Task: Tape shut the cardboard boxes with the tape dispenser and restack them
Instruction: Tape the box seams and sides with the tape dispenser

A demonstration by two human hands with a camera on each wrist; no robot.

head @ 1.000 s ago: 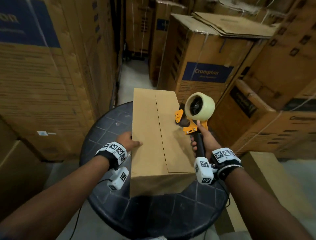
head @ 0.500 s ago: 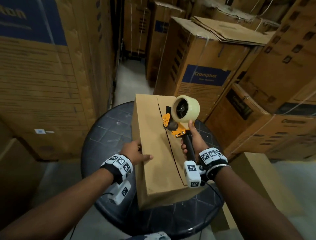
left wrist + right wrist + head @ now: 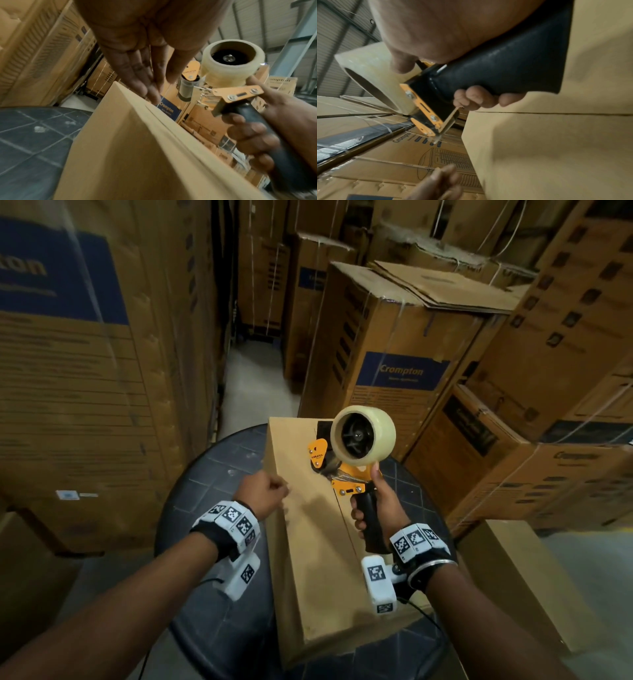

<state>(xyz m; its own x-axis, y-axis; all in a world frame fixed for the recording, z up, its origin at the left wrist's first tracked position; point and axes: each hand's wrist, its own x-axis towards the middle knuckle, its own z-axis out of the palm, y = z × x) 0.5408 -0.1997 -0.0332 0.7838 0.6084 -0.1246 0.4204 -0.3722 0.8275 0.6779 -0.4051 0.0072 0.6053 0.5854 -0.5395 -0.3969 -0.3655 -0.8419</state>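
On the round dark counter (image 3: 212, 481) I am seeing the cardboard box (image 3: 308, 542) lying long-ways with its flaps folded down, and I am judging the job as barely begun: the centre seam (image 3: 342, 518) is looking bare, with no strip of tape along it that I can make out, though the light is dim and clear tape would be hard to spot. My right hand (image 3: 380, 501) is clenching its fingers (image 3: 247, 131) round the black handle of the tape dispenser (image 3: 352, 453), holding its nose over the far end of the seam. My left hand (image 3: 263, 491) is resting at the box's left top edge, fingers straight and grasping nothing. Taping and all restacking are remaining.
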